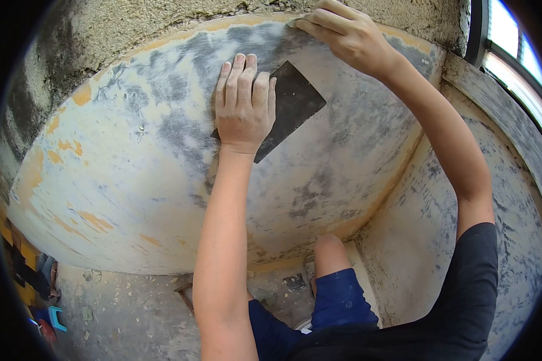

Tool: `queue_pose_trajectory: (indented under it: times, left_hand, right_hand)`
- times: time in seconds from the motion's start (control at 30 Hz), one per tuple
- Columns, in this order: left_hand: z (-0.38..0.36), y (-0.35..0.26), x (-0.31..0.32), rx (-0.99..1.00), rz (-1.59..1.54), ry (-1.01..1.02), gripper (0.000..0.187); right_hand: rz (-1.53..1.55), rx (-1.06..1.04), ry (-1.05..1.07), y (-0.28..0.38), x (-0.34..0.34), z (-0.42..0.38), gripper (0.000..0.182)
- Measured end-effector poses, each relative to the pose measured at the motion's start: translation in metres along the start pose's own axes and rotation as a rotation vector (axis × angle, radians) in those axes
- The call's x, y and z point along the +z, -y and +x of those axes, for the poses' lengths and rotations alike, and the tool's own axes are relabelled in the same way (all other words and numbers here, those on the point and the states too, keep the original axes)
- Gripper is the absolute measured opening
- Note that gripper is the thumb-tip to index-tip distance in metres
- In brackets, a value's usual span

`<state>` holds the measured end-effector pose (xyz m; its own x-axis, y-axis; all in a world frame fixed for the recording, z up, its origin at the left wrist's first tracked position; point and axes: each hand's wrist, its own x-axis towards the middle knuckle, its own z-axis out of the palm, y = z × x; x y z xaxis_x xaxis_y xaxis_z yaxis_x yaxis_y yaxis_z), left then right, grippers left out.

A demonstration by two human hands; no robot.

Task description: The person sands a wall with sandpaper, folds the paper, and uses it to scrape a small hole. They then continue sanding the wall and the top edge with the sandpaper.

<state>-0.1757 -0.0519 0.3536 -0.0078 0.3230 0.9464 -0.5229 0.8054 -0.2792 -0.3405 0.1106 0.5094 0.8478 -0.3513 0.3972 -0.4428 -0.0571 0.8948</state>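
A dark, roughly rectangular sheet (295, 102) lies at a slant against the patchy white and grey wall panel (162, 180). My left hand (245, 102) rests flat over the sheet's left part, its dusty fingers stretched upward and covering some of it. Up at the panel's top edge, my right hand (340, 27) is closed with its fingers pinched together. A small greyish bit shows at those fingertips, too small to name.
Rough masonry (132, 24) borders the panel's top. A second patchy wall (451, 210) stands at right below a window (518, 42). The floor (132, 313) has debris and a small wooden frame (185, 296). A blue plastic item (56, 319) sits lower left.
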Motion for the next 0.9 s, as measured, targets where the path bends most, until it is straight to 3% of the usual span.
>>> queue_pose_trajectory:
  times: [0.3,0.53,0.6,0.7,0.9]
  left_hand:
    - [0.0,0.0,-0.001,0.001,0.007,0.008,0.016]
    - [0.001,0.001,0.0,0.0,-0.008,-0.003,0.016]
    - [0.001,0.001,0.0,-0.003,0.0,0.0,0.017]
    - [0.001,0.0,-0.001,-0.005,0.007,0.006,0.017]
    - [0.001,0.002,-0.001,-0.012,-0.017,0.0,0.017]
  right_hand:
    - [0.009,-0.052,-0.068,0.003,0.013,0.022,0.029]
    - [-0.023,-0.029,0.01,0.004,0.01,0.02,0.026]
    - [-0.005,-0.037,-0.137,0.01,0.02,0.039,0.025]
    - [-0.054,-0.054,-0.022,0.006,0.015,0.028,0.028]
    - [0.057,0.019,-0.077,0.002,0.004,0.016,0.031]
